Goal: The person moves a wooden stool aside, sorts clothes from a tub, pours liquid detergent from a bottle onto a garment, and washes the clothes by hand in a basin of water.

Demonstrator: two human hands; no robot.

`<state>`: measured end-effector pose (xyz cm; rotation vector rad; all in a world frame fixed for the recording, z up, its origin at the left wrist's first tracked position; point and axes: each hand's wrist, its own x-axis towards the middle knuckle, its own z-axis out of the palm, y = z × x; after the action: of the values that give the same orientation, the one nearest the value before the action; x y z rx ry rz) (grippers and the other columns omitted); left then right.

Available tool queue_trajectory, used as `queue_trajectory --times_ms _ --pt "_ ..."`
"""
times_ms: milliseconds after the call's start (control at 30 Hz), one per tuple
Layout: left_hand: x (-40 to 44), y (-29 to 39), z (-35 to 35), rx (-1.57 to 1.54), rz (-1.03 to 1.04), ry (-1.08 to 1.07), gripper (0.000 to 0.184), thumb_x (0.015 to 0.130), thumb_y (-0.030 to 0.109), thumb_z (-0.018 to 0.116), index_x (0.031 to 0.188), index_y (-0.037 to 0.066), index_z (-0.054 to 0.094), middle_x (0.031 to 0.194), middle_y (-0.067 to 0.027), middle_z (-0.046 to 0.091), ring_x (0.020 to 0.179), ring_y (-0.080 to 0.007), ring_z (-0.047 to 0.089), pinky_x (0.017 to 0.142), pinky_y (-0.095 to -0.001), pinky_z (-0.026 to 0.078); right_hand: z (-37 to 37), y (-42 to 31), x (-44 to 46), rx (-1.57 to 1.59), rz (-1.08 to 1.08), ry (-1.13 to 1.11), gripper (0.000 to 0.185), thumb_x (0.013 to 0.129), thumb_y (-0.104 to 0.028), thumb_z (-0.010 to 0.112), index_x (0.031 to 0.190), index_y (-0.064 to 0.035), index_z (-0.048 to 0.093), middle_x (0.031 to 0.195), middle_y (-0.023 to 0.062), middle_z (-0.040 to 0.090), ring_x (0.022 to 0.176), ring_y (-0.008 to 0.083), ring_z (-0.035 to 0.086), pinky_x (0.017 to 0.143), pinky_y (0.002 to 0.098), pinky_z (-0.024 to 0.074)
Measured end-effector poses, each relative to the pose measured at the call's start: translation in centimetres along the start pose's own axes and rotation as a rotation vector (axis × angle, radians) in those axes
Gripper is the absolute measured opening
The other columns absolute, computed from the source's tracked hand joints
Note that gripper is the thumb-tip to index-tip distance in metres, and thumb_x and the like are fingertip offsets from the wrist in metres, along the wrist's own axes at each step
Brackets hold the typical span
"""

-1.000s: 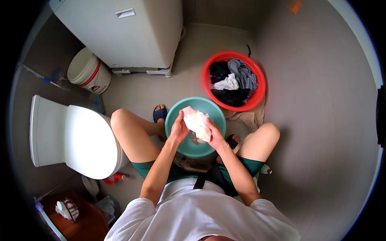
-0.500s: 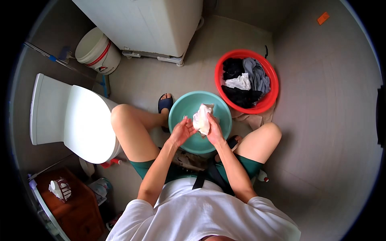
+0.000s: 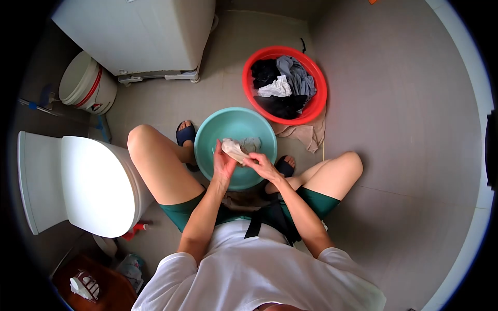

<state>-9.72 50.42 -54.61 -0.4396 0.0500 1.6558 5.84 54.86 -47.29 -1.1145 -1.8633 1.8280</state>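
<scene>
head view | from above | facing forward, steeply down | near the hands [image 3: 224,165]

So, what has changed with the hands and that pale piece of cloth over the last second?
The pale fabric cloth, spread wider a second ago, is now bunched narrow. The left hand, open beside it half a second ago, has moved inward against it; the right hand now pinches its near end. The round teal basin stays beneath; the round red tub still holds clothes.
</scene>
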Motion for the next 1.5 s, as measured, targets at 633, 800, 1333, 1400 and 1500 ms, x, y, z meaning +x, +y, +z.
queue_trajectory --times_ms 633,800,1333,1400,1500 --pt "1.6 -2.4 -2.3 0.43 0.023 0.205 0.03 0.097 0.036 0.039 0.102 0.01 0.054 0.084 -0.0034 0.06 0.066 -0.0144 0.056 0.047 -0.0266 0.04 7.1 -0.2 4.8 -0.954 -0.421 0.668 0.035 0.085 -0.029 0.051 0.064 -0.0043 0.064 0.057 0.0174 0.058 0.056 0.0351 0.059 0.06 0.0477 0.0443" --pt "0.7 -0.9 -1.6 0.314 -0.235 0.073 0.031 0.098 0.035 0.037 0.099 0.009 0.053 0.086 -0.0048 0.061 0.078 -0.0198 0.058 0.065 -0.0362 0.047 3.5 0.5 8.6 -0.619 0.154 0.464 0.034 0.085 -0.025 0.052 0.062 -0.0014 0.061 0.064 0.0242 0.057 0.065 0.0393 0.057 0.064 0.0509 0.0444" --pt "2.7 -2.0 -4.0 0.521 0.062 0.294 0.034 0.099 0.037 0.033 0.099 0.008 0.051 0.072 -0.0047 0.055 0.067 -0.0205 0.057 0.061 -0.035 0.048 8.4 -6.0 3.1 -0.97 -0.561 0.664 0.033 0.085 -0.023 0.052 0.063 0.0001 0.058 0.061 0.0223 0.057 0.057 0.0406 0.058 0.055 0.048 0.0446" --pt "2.2 -3.2 -1.2 0.554 0.1 0.44 0.032 0.098 0.037 0.034 0.094 0.01 0.05 0.073 -0.0042 0.055 0.069 -0.0207 0.057 0.064 -0.0354 0.048 6.3 -6.4 5.6 -0.917 -0.454 0.728 0.031 0.084 -0.023 0.052 0.062 -0.0013 0.059 0.062 0.0223 0.057 0.061 0.0406 0.058 0.06 0.0487 0.0445" --pt "-0.3 -2.2 3.2 0.778 -0.05 0.48 0.027 0.098 0.035 0.038 0.089 0.013 0.049 0.069 0.0006 0.052 0.06 -0.0165 0.051 0.055 -0.0328 0.041 3.7 0.8 9.4 -0.607 0.121 0.591 0.031 0.083 -0.024 0.052 0.063 -0.0025 0.062 0.064 0.0214 0.059 0.064 0.04 0.06 0.064 0.0499 0.0442"
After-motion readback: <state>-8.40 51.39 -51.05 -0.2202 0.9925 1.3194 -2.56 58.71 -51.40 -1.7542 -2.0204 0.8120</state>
